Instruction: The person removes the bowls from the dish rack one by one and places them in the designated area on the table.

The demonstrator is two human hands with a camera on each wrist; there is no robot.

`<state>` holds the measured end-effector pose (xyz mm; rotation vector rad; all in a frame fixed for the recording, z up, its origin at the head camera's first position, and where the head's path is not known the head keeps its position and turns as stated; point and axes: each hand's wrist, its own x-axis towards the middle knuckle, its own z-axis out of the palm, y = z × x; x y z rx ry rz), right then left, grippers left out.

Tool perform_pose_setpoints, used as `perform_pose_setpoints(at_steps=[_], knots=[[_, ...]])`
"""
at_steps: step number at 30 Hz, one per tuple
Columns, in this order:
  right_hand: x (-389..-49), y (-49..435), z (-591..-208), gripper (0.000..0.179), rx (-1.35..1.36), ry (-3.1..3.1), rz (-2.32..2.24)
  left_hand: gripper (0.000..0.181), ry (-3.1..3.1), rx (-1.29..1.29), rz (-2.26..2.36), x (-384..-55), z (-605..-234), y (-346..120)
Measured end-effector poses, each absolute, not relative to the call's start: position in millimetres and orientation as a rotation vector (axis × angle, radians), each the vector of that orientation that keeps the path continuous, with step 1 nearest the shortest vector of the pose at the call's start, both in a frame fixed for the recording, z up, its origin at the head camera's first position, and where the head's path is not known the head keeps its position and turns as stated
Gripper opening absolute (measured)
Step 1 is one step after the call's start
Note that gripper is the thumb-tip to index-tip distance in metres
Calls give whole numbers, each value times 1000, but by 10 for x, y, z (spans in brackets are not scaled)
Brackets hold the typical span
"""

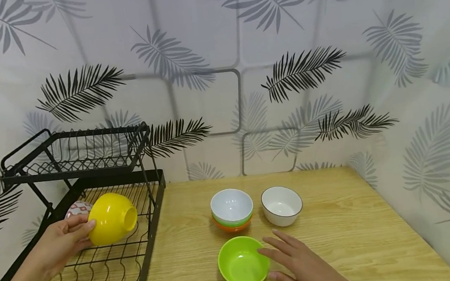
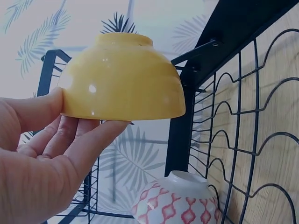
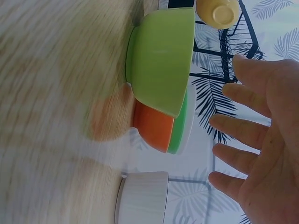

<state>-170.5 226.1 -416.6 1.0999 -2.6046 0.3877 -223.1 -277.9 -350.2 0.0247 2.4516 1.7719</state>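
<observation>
My left hand (image 1: 60,242) pinches a yellow bowl (image 1: 111,219) by its rim, thumb on the outside, and holds it tipped on its side over the lower level of a black dish rack (image 1: 151,221). Behind it in the rack sits a white bowl with a red pattern (image 2: 180,200), foot turned up in the left wrist view. With fingers spread, my right hand (image 1: 304,265) hovers beside a lime green bowl (image 1: 244,264), which stands upright on the wooden table. The right wrist view shows nothing in that hand, its fingers (image 3: 240,128) apart from the bowls.
Behind the lime bowl stands a nested stack of bowls (image 1: 232,206), white on top, then green and orange. A white bowl with a dark rim (image 1: 282,205) stands to its right. The rack's upper tier (image 1: 76,172) overhangs its back part. A leaf-patterned curtain (image 1: 224,90) closes off the back.
</observation>
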Motion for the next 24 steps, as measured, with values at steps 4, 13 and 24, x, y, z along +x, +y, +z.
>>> perform_pose_setpoints(at_steps=[4, 13, 24], knots=[[-1699, 2254, -4158, 42, 1096, -2611, 395, 59, 2486, 59, 1770, -2162, -3482, -2759], [-1702, 2237, -4167, 42, 1100, -2595, 389, 41, 2534, 155, 1790, -2078, -3447, -2698], [-1728, 2221, -4229, 41, 1120, -2518, 348, 44, 2678, 298, 1634, -1981, -3356, -2486]])
